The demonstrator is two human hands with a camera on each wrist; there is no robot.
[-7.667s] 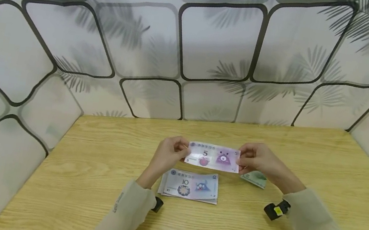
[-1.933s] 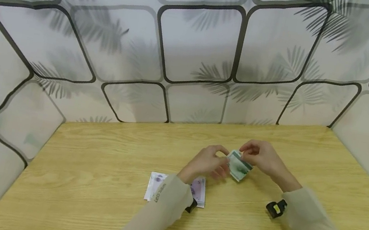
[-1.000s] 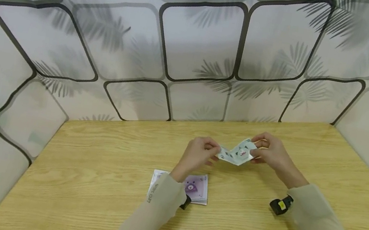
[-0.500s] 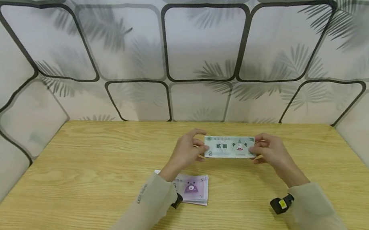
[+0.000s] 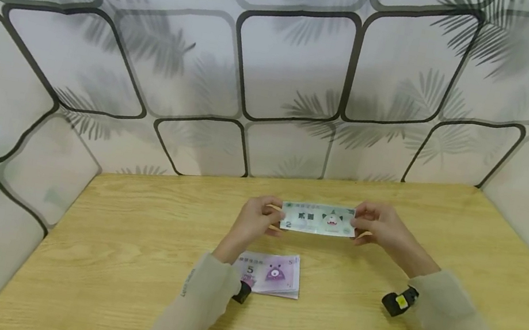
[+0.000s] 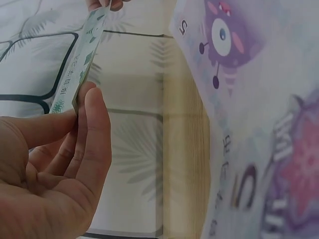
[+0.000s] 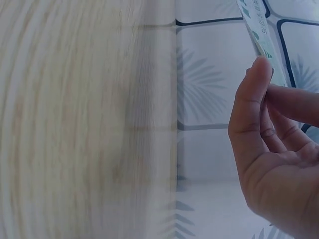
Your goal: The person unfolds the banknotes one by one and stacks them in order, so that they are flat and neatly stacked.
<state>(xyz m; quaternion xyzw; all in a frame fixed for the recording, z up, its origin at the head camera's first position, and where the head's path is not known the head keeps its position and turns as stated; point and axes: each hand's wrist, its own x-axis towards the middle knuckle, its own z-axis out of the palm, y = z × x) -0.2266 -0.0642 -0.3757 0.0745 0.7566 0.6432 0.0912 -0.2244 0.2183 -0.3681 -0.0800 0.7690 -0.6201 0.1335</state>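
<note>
A green play banknote (image 5: 317, 219) marked 2, with a small monster printed on it, is stretched flat between both hands over the table. My left hand (image 5: 252, 222) pinches its left end between thumb and fingers. At the other end, my right hand (image 5: 379, 231) pinches the note's right edge. Both wrist views show the same note nearly edge-on, its green end (image 6: 65, 99) caught by the left thumb and fingers. Below the note lies a stack of play banknotes (image 5: 277, 275), a purple 5 on top, partly hidden by the left wrist and sleeve.
The wooden table (image 5: 123, 258) runs back to a pale wall (image 5: 292, 64) with dark outlined blocks and leaf shadows. Black wrist cameras (image 5: 399, 302) sit below each cuff. A bright light reflection shows near the table's front edge.
The purple 5 note joined the stack, covering the 10. Both hands took up the folded green note, unfolded it and pulled it straight; just now it has moved slightly lower and left.
</note>
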